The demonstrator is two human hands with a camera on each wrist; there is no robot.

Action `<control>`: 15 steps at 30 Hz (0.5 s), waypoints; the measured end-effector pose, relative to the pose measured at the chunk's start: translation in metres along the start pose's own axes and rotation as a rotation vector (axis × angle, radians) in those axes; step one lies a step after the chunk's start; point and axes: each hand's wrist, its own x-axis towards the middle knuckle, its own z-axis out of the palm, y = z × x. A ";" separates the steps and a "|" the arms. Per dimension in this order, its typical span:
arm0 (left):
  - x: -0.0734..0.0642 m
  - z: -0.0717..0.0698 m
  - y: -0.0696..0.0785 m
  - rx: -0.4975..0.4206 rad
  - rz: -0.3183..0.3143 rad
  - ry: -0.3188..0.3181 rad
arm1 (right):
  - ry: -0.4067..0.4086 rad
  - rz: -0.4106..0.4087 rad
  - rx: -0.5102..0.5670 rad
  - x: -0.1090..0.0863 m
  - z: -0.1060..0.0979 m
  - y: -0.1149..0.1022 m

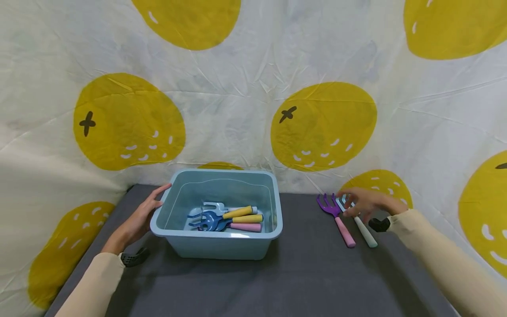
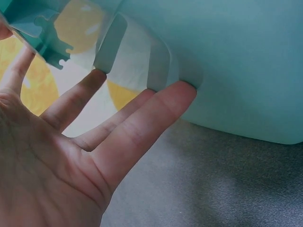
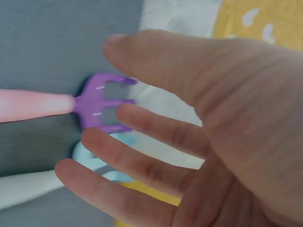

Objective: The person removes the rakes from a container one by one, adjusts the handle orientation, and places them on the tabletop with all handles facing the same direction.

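Observation:
A light blue plastic basin [image 1: 214, 246] stands on the dark table, left of the middle. My left hand [image 1: 136, 220] touches its left side with extended fingers; in the left wrist view the fingertips [image 2: 182, 92] meet the outer wall. On the right lie two toy garden rakes: a purple-headed one [image 1: 343, 231] with a pink handle and a light blue-headed one [image 1: 366, 233] with a pale handle. My right hand [image 1: 362, 202] hovers over their heads, fingers spread, holding nothing. In the right wrist view the fingers overlap the light blue head [image 3: 85, 153], beside the purple head [image 3: 92, 101].
Inside the basin lie several toy garden tools, with yellow handles [image 1: 247, 219], a pink handle [image 1: 245, 227], blue heads [image 1: 210, 220] and a light blue fork head [image 1: 214, 207]. A white cloth [image 1: 237, 123] printed with yellow fruit hangs behind the table [image 1: 253, 286].

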 end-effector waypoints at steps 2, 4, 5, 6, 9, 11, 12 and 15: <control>0.000 0.000 0.000 0.003 -0.002 0.003 | -0.027 -0.015 -0.036 0.000 -0.009 -0.018; 0.000 0.000 0.000 0.005 -0.004 0.004 | -0.053 -0.048 -0.092 0.001 -0.018 -0.037; -0.001 0.000 0.000 0.006 -0.006 0.005 | -0.065 -0.065 -0.123 0.002 -0.023 -0.047; -0.001 0.000 0.000 0.005 -0.007 0.006 | -0.080 -0.075 -0.145 0.003 -0.027 -0.057; -0.002 0.001 0.000 0.006 -0.011 0.010 | -0.098 -0.131 -0.222 0.008 -0.038 -0.089; -0.002 0.001 0.001 0.007 -0.013 0.013 | -0.092 -0.168 -0.259 0.011 -0.044 -0.111; -0.002 0.001 0.001 0.005 -0.013 0.012 | -0.084 -0.184 -0.273 0.012 -0.046 -0.122; -0.002 0.002 0.002 0.003 -0.010 0.013 | -0.045 -0.251 -0.324 0.017 -0.049 -0.151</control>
